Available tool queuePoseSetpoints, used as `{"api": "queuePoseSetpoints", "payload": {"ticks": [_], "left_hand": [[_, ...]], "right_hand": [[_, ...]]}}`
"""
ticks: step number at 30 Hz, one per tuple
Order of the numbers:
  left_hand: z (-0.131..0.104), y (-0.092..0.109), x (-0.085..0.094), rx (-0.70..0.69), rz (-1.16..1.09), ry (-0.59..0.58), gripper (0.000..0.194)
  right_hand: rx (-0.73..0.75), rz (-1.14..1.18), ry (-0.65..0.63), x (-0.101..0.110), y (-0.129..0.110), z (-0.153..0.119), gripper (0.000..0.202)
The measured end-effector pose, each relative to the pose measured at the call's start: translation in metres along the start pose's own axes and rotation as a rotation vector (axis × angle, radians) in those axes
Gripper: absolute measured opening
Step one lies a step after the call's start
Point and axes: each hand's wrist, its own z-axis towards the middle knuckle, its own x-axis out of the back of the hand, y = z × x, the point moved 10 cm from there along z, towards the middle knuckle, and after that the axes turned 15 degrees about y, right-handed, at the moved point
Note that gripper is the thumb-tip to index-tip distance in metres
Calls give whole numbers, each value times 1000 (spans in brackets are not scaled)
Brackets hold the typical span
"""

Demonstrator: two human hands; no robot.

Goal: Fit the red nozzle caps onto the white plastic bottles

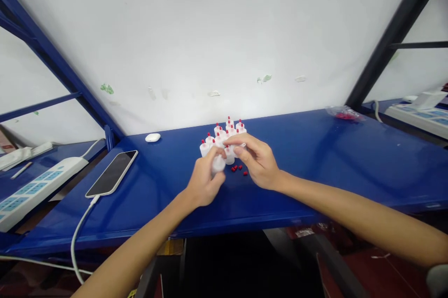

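Note:
My left hand (207, 176) is wrapped round a white translucent bottle (219, 164), held a little above the blue table. To its right, my right hand (257, 160) has thumb and forefinger pinched on a small whitish part (242, 146), blurred and partly covered by the fingers. Behind both hands stands a cluster of several white bottles (205, 149) with red tips, some hidden by my fingers. Several small red caps (240, 167) lie on the table between my hands.
On the blue table (168, 172) a phone (112, 174) with a white cable lies at the left, and a white earbud case (153, 138) near the wall. A plastic bag (345, 114) with red pieces rests at the back right. Power strips (38, 186) lie beyond the left frame.

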Motion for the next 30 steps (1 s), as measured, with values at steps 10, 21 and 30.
{"api": "queuePoseSetpoints", "payload": {"ticks": [10, 21, 30], "left_hand": [[44, -3, -32, -54, -221, 178, 25], [54, 3, -17, -87, -64, 381, 39], [54, -4, -11, -47, -207, 524, 36]], "right_hand": [[-146, 16, 13, 2, 25, 6, 31], [-391, 153, 33, 1, 53, 10, 39], [-249, 142, -64, -8, 35, 11, 34]]}}
